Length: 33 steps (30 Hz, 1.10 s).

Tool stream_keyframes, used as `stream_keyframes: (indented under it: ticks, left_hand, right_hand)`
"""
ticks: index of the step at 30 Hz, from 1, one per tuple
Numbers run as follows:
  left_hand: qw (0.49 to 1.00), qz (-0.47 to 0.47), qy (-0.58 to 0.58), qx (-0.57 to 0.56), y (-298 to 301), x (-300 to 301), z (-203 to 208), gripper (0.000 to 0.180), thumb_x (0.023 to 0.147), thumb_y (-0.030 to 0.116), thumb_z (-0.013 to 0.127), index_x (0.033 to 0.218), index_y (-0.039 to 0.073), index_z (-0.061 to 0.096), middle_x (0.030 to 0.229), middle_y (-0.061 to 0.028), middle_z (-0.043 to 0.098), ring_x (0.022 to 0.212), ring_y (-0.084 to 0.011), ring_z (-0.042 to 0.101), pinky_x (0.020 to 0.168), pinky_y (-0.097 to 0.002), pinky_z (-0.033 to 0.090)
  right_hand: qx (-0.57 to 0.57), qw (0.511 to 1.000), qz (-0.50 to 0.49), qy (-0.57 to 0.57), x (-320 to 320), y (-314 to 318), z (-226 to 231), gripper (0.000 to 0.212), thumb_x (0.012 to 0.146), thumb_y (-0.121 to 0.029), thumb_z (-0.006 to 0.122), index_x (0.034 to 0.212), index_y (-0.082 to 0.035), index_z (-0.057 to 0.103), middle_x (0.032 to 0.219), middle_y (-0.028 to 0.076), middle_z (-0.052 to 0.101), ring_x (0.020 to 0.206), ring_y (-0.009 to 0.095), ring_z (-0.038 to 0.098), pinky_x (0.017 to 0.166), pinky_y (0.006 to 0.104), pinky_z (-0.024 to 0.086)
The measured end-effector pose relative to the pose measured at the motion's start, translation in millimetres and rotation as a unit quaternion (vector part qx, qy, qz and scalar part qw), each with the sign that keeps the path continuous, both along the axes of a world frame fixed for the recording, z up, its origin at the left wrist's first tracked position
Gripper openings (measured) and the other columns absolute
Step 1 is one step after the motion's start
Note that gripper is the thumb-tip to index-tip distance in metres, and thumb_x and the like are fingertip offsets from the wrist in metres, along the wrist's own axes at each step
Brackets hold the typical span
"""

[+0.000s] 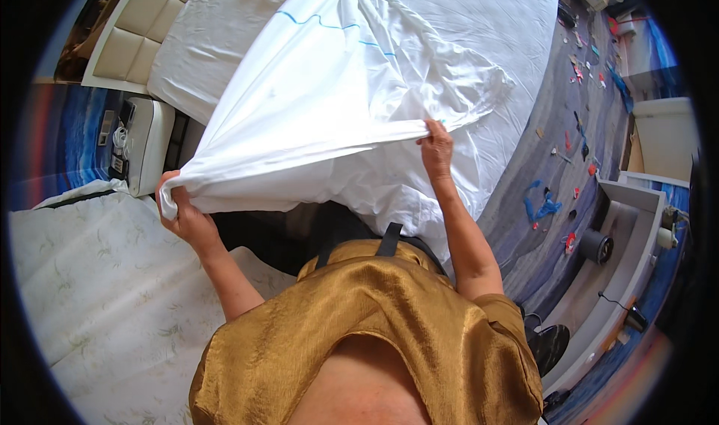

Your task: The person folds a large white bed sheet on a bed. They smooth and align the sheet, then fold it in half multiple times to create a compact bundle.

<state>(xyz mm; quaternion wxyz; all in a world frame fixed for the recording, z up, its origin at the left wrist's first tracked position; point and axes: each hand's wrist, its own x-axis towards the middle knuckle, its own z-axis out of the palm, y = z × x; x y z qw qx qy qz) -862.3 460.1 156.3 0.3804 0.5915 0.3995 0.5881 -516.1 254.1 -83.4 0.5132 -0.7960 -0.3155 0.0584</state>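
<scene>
A large white duvet cover or sheet (299, 88) with thin blue lines stretches between my two hands above the bed. My left hand (187, 214) is closed around its gathered corner at the left, beside the gap between the beds. Farther out and to the right, my right hand (436, 149) pinches the same edge, so the hem is pulled taut between them. The far part of the cloth lies bunched on the white-covered mattress (517, 20). Its lower folds hang close to my waist and hide the near side of the bed.
Behind me at left is a second mattress (90, 290) with a pale leafy pattern. A white nightstand (150, 144) and padded headboard (142, 28) stand at left. Litter and a blue cloth (545, 206) lie on the grey floor at right, near a dark bin (595, 247) and a shelf unit (633, 200).
</scene>
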Motion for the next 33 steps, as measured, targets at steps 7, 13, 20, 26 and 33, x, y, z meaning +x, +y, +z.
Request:
stream_keyframes:
  ticks: [7,13,20,26,33]
  left_hand:
    - [0.894,0.016,0.447,-0.025,26.2,-30.7,-77.2,0.038,0.085,0.013,0.07,0.119,0.0,0.058,0.114,-0.0111,0.062,0.103,-0.0214,0.059,0.09,-0.0333,0.046]
    - [0.814,-0.336,0.461,0.107,-66.6,102.9,-50.2,0.083,0.062,0.025,0.087,0.132,0.009,0.047,0.135,-0.0144,0.048,0.129,-0.0319,0.042,0.11,-0.0447,0.031]
    - [0.869,-0.368,0.314,0.1,-101.0,143.2,-87.4,0.031,0.078,-0.007,0.057,0.108,0.003,0.055,0.103,-0.0165,0.062,0.097,-0.0362,0.061,0.086,-0.0433,0.05]
    - [0.915,-0.319,0.244,0.036,-99.9,132.7,-78.6,0.017,0.088,-0.008,0.052,0.101,0.002,0.057,0.088,-0.0137,0.063,0.075,-0.0271,0.062,0.07,-0.0315,0.05]
    - [0.928,-0.346,0.139,-0.005,-105.6,123.6,-48.6,0.008,0.095,-0.001,0.052,0.1,0.002,0.057,0.082,-0.0066,0.062,0.071,-0.0106,0.055,0.066,-0.0226,0.045]
  right_hand:
    - [0.039,0.988,-0.02,-0.151,-18.0,-22.2,123.5,0.026,0.073,0.012,0.055,0.095,0.001,0.064,0.087,0.014,0.063,0.073,0.031,0.064,0.066,0.0346,0.051]
    - [0.039,0.989,0.097,-0.102,-74.3,-10.3,145.3,0.033,0.067,0.013,0.054,0.096,-0.003,0.063,0.092,0.013,0.063,0.077,0.035,0.063,0.065,0.0405,0.052]
    - [0.087,0.982,0.144,-0.085,-100.2,-5.8,144.3,0.025,0.076,0.008,0.06,0.099,-0.001,0.064,0.095,0.014,0.062,0.075,0.029,0.065,0.063,0.0353,0.053]
    - [0.029,0.992,0.123,-0.025,-95.2,-10.6,117.0,0.044,0.078,-0.002,0.072,0.118,-0.006,0.055,0.111,0.013,0.056,0.075,0.022,0.064,0.064,0.0334,0.052]
    - [0.024,0.979,0.101,-0.173,-78.9,6.9,97.5,0.042,0.071,-0.004,0.075,0.109,-0.007,0.058,0.104,0.013,0.057,0.084,0.031,0.059,0.071,0.0397,0.05]
